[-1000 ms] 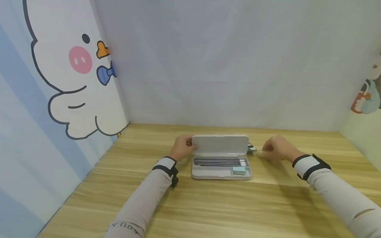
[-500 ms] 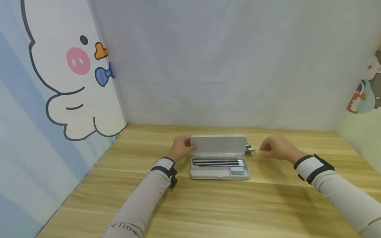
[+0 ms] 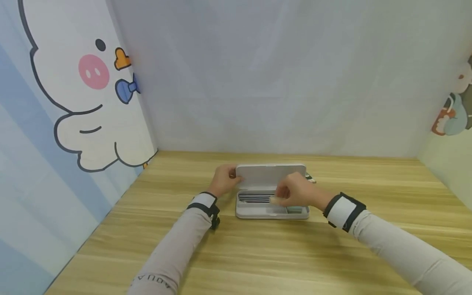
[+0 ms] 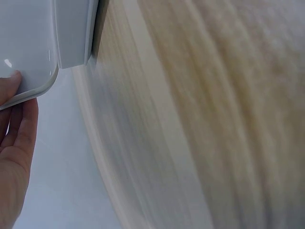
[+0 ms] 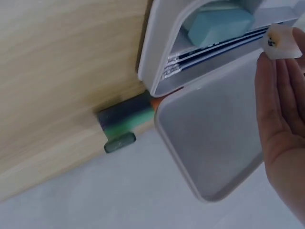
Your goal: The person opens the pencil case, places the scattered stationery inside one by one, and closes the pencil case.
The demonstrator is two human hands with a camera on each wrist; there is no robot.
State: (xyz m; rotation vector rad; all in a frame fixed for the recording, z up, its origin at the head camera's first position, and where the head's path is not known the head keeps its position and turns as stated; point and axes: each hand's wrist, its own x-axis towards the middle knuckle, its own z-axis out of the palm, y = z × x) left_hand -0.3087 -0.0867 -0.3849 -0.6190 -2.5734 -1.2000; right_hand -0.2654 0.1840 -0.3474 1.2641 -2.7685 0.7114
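An open white pencil case [image 3: 254, 212] lies on the table, its lid [image 3: 263, 175] raised at the back. My left hand [image 3: 224, 180] holds the lid's left end, thumb [image 4: 11, 86] on the inner face and fingers behind. Over the case, my right hand [image 3: 296, 190] pinches a small whitish eraser [image 5: 282, 42] bearing a little yellow and black print. Several dark, striped pencils [image 3: 254, 198] lie side by side in the rear compartment. A light teal block [image 5: 220, 26] sits in the small front right compartment, partly hidden by my right hand in the head view.
Behind the lid's right end, a dark and green item [image 5: 125, 117] pokes out, mostly hidden in the head view. The wood-grain table [image 3: 236, 254] ends at a pale curtain [image 3: 280, 82] at the back. A cartoon-printed curtain [image 3: 73, 135] hangs on the left.
My right hand has moved left from beside the case to above it, carrying the eraser. My left hand stays on the lid.
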